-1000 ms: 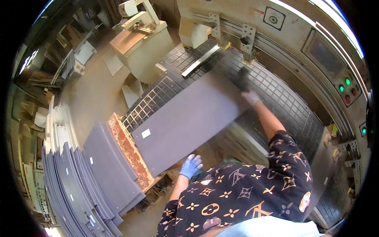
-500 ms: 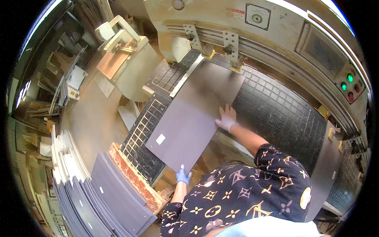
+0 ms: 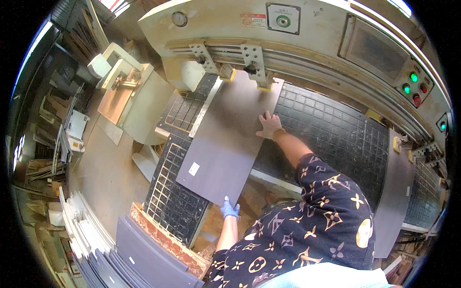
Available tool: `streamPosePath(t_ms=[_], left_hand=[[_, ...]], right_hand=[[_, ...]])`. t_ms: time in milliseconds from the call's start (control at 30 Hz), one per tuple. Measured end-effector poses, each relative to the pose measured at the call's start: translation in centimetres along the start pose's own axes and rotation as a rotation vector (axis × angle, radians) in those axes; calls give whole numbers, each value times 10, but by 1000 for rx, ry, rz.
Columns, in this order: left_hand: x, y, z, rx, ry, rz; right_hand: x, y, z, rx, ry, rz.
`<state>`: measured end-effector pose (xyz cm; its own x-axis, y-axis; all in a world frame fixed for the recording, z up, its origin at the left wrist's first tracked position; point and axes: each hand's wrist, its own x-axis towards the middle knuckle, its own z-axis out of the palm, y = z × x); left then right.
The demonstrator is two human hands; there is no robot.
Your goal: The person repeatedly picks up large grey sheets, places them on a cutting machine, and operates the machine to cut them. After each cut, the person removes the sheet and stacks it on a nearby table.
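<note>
A dark grey rectangular panel (image 3: 218, 158) with a small white label lies on a black gridded machine table (image 3: 312, 113). Its far end sits under two perforated clamp brackets (image 3: 254, 65) with yellow pads, and its left edge runs along a pale metal strip (image 3: 204, 110). My left hand (image 3: 230, 208), in a blue glove, grips the panel's near edge by the right corner, with one digit up over the top face; the fingers below are partly hidden. My right hand (image 3: 270, 126), in a whitish glove, rests on the panel's right edge with its fingers spread.
Grey panels (image 3: 149, 254) are stacked at the lower left beside white boards (image 3: 91, 225). Another grey panel (image 3: 394, 192) lies at the right under more clamps. The machine's beam carries a screen (image 3: 372, 45) and lit buttons (image 3: 410, 84). A smaller machine (image 3: 127, 96) stands at the far left.
The panel has slid away from me, farther under the clamp brackets, with both hands moving along with it. The whole view has also shifted with my head.
</note>
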<state>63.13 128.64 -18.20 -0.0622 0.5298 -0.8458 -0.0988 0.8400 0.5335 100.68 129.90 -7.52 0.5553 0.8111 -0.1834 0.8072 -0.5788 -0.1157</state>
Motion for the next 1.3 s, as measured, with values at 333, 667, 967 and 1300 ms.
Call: streamPosePath(t_ms=[333, 667, 967, 1300], left_hand=[[-11, -40, -80, -74, -72, 231], [-10, -82, -144, -390, -144, 125], [-37, -86, -165, -146, -272, 55], [-56, -125, -220, 442, -634, -104]], right_hand=[[-33, 11, -107, 4, 487, -126], [9, 84, -303, -582, 1119, 142], [-215, 23, -82, 150, 798, -210], [-633, 23, 128, 679, 350, 758]])
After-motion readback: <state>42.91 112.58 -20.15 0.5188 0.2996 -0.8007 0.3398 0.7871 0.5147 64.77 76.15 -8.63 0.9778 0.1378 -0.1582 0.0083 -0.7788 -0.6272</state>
